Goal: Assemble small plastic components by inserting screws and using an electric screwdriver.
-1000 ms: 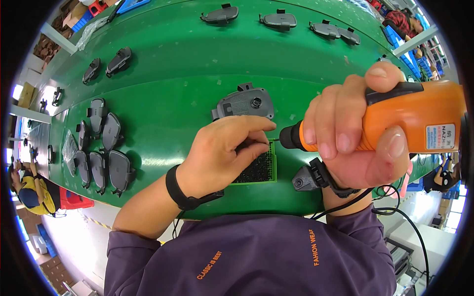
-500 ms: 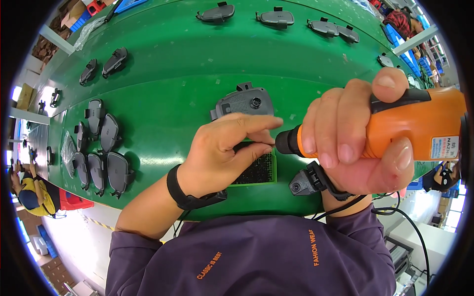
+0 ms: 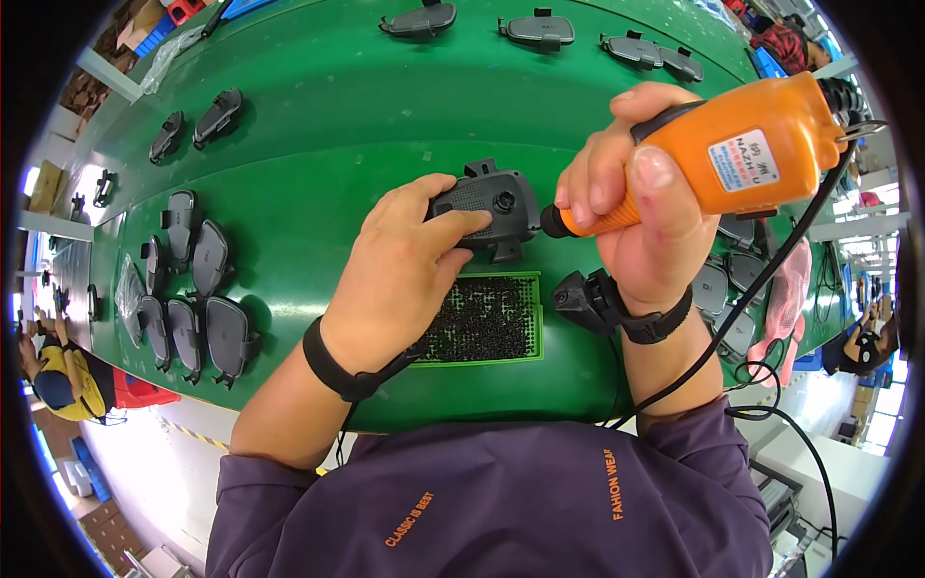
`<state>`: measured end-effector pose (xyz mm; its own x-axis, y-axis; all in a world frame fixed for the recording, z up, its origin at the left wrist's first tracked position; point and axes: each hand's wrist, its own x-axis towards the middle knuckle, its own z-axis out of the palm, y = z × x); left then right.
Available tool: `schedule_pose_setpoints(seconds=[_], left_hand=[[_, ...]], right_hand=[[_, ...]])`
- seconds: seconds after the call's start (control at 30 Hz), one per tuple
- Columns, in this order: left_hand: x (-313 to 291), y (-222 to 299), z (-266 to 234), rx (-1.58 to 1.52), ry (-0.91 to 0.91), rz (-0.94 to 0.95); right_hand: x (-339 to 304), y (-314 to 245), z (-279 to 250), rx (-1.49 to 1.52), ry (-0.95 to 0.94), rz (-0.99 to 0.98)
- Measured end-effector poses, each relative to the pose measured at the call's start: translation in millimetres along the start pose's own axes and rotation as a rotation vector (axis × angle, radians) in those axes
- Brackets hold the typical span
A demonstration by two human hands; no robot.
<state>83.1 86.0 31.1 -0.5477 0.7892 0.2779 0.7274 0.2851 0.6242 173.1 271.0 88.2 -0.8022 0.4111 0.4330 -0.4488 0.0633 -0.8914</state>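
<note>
My left hand (image 3: 400,255) grips a dark grey phone holder (image 3: 516,214) that lies back up on the green table. Its index finger rests on the holder's back beside a round black knob; the thumb is at the near edge. In my right hand (image 3: 647,252) is an orange electric screwdriver (image 3: 795,130), tilted with its black nose pointing down and left. That nose is at the holder's right end; the bit's tip cannot be made out. Just below the holder sits a green tray (image 3: 541,313) with many small black screws standing in its holes.
More phone holders (image 3: 227,337) lie grouped at the left, others (image 3: 537,32) along the far side and some at the right behind my wrist. A black cable (image 3: 737,323) hangs from the screwdriver past my right forearm. A pink mesh bag (image 3: 792,289) lies at the right edge.
My left hand has moved from the screwdriver's tip above the tray to the phone holder. The screwdriver has swung down and left to the holder's right end, uncovering the screw tray.
</note>
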Motion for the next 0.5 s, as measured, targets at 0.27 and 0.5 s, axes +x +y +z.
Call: schedule_pose_setpoints(seconds=[0.27, 0.5], left_hand=[[-1.1, 0.5, 0.4, -0.014, 0.016, -0.006], [0.5, -0.6, 1.1, -0.044, 0.017, 0.017]], right_hand=[[-3.5, 12.4, 0.1, 0.065, -0.022, 0.004], [-5.6, 17.2, -0.9, 0.127, -0.028, -0.01]])
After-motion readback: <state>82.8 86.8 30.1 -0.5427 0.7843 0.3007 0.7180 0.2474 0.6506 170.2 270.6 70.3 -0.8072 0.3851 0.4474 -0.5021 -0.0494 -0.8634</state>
